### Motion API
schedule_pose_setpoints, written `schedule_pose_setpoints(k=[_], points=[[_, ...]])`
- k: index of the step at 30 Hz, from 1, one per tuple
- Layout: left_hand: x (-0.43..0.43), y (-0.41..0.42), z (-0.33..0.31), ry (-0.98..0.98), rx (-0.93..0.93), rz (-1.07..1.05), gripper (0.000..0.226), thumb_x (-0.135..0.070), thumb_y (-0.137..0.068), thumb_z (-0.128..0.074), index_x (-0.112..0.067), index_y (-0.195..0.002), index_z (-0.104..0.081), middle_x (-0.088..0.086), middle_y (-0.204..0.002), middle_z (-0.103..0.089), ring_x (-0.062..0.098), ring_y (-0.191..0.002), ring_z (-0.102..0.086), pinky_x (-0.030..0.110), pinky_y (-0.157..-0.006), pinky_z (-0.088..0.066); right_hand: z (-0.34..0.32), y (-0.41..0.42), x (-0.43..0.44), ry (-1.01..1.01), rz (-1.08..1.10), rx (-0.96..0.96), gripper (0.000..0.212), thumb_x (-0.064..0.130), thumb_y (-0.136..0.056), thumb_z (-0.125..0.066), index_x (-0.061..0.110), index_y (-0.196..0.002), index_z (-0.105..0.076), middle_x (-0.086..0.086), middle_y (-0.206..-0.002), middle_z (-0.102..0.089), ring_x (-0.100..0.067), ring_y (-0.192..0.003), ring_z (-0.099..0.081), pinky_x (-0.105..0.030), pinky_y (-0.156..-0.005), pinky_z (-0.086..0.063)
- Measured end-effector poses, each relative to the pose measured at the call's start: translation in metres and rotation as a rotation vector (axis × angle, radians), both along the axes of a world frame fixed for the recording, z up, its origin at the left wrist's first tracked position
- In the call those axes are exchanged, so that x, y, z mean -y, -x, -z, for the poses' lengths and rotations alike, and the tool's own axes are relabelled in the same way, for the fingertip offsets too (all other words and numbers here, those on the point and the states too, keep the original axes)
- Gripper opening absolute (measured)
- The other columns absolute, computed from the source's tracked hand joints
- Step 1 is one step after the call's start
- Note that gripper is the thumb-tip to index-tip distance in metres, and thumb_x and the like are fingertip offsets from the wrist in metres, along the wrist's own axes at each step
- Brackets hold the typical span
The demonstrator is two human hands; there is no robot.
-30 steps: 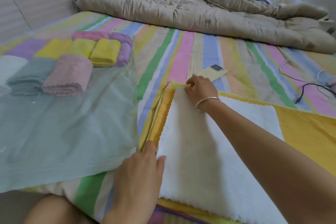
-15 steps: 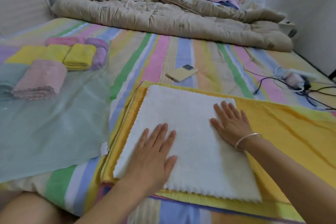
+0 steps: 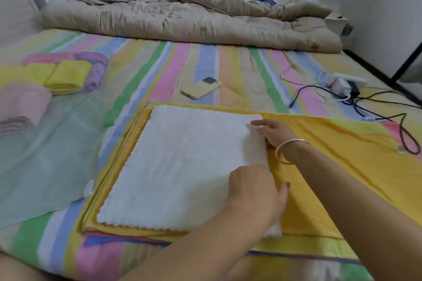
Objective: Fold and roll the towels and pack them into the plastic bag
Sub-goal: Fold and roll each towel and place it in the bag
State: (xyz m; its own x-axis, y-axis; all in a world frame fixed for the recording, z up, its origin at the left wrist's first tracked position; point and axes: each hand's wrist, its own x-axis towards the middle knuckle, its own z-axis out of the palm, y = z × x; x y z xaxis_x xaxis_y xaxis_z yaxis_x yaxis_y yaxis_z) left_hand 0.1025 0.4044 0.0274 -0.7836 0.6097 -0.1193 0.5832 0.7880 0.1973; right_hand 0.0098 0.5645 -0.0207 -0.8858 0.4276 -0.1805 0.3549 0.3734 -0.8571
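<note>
A folded white towel (image 3: pixel 182 166) lies flat on a stack of yellow towels (image 3: pixel 331 155) on the striped bed. My left hand (image 3: pixel 255 189) curls its fingers over the towel's right edge near the front corner. My right hand (image 3: pixel 274 132), with a bangle on the wrist, pinches the same edge near the far corner. At the left lies the translucent green plastic bag (image 3: pixel 45 166). Rolled towels sit at its far end: pink (image 3: pixel 22 102), yellow (image 3: pixel 68 75), purple (image 3: pixel 97 70) and grey (image 3: pixel 13 124).
A yellow phone (image 3: pixel 201 89) lies on the bedsheet just beyond the towels. A charger with tangled cables (image 3: pixel 342 89) sits at the right. A bunched beige duvet (image 3: pixel 182 23) fills the far end of the bed, with clothes behind it.
Both hands have left the towel's left edge, smoothed across its top and moved to its right edge, where they now take hold. The camera has swung right.
</note>
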Motion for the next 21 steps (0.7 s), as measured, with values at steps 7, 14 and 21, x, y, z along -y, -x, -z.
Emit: schedule_pose_setpoints(k=[7, 14, 21], points=[[-0.021, 0.001, 0.009, 0.221, 0.114, -0.026, 0.052, -0.048, -0.092, -0.057, -0.01, -0.127, -0.05, 0.008, -0.125, -0.052, 0.027, -0.118, -0.054, 0.033, -0.088, -0.046, -0.018, 0.008, -0.002, 0.381, 0.101, 0.186, 0.032, 0.004, -0.089, -0.053, 0.026, -0.096, -0.076, -0.003, -0.114, -0.059, -0.018, -0.099, -0.06, -0.025, -0.068, -0.05], [0.008, 0.005, 0.004, -0.007, 0.26, -0.107, 0.014, -0.025, -0.085, -0.061, -0.016, -0.086, -0.05, 0.004, -0.098, -0.056, 0.026, -0.095, -0.056, 0.027, -0.067, -0.039, -0.021, 0.007, 0.011, 0.345, 0.064, 0.126, 0.029, 0.004, -0.089, -0.053, 0.02, -0.1, -0.075, 0.0, -0.102, -0.065, -0.015, -0.084, -0.061, -0.022, -0.07, -0.049], [0.085, 0.022, -0.004, -0.561, 0.499, -0.265, 0.03, -0.025, -0.085, -0.057, -0.017, -0.064, -0.037, -0.006, -0.054, -0.033, 0.011, -0.05, -0.03, 0.025, -0.05, -0.026, -0.045, 0.046, 0.055, -0.031, -0.013, -0.039, 0.027, 0.008, -0.087, -0.049, 0.021, -0.087, -0.072, -0.001, -0.09, -0.064, -0.02, -0.081, -0.057, -0.03, -0.071, -0.051]])
